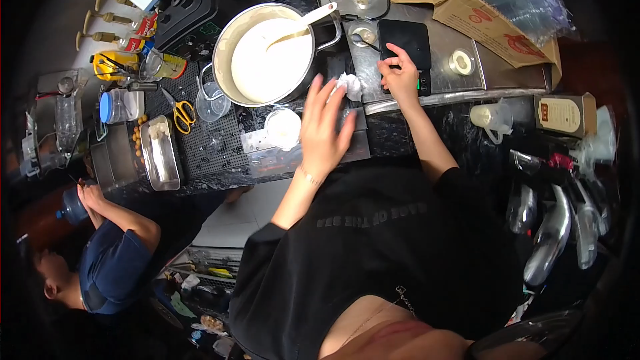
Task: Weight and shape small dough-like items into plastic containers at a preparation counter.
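My left hand (pixel 326 127), fingers spread, hovers just right of a plastic cup of white contents (pixel 283 129) and beside a crumpled white tissue (pixel 351 87). Over the near edge of a black digital scale (pixel 407 35) is my right hand (pixel 400 74), fingers partly curled, with nothing seen in it. A large metal pot of white liquid (pixel 260 60) stands beyond my left hand, with a white ladle (pixel 312 16) in it. Left of the scale, a clear cup (pixel 363 34) has a small dark spoon (pixel 367 44) lying across it. Right of the scale stands a small filled cup (pixel 462 62).
A cardboard box of plastic cups (pixel 492 25) stands at the back right. Yellow-handled scissors (pixel 184 116), an empty-looking clear cup (pixel 213 102) and a metal tray (pixel 160 155) lie left. A plastic measuring jug (pixel 490 116) stands right. Another person (pixel 115 260) works at the far left.
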Demonstrator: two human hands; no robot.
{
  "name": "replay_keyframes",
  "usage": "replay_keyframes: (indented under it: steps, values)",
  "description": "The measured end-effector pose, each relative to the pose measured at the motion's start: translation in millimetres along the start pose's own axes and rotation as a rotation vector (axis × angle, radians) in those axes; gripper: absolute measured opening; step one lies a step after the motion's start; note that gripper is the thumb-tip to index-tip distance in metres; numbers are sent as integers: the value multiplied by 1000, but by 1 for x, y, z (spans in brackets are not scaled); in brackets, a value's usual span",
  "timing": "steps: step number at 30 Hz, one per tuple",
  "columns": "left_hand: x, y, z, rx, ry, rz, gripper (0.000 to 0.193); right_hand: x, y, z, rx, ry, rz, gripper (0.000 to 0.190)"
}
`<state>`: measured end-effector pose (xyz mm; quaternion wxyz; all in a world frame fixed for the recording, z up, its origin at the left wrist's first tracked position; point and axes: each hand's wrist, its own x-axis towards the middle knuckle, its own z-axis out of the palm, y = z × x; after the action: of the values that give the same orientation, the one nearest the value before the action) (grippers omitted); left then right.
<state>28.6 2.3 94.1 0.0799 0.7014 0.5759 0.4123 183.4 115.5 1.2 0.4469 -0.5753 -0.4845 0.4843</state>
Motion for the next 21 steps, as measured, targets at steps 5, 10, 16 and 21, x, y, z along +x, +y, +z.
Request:
replay_keyframes:
  steps: [5,10,16,21]
  values:
    - [60,-39,88,-37,-245,76,67,14,18,-10,-164,-31,-177,48]
    - [98,-76,145,174,-378,-126,82,8,-6,-38,-116,-17,-154,47]
    - [122,-100,157,357,-539,-136,99,-21,-45,-120,24,267,-165,34]
    - [123,-93,159,280,-542,-117,95,-58,-29,-200,-238,645,-144,24]
